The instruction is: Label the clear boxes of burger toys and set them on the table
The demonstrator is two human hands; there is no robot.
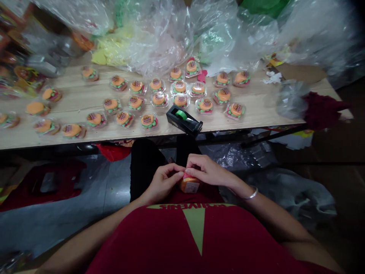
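Observation:
Low over my lap is a small toy burger (184, 185), orange-brown with a pale label facing me and a strip of pink at its far edge. My left hand (164, 182) is closed, its thumb and index finger pinched at that pink edge. From the other side, my right hand (207, 170) pinches the same edge, thumb and fingers together. The fingers hide the burger's far part. Beyond my knees, a black tape dispenser (186, 123) with a green roll lies at the table's front edge.
Several toy burgers in clear packs (148, 120) are spread over the wooden table (137, 139). Crumpled clear plastic bags (159, 34) heap along the back. A dark red cloth (321, 110) lies at the right end. A red stool (68, 186) stands on the floor at left.

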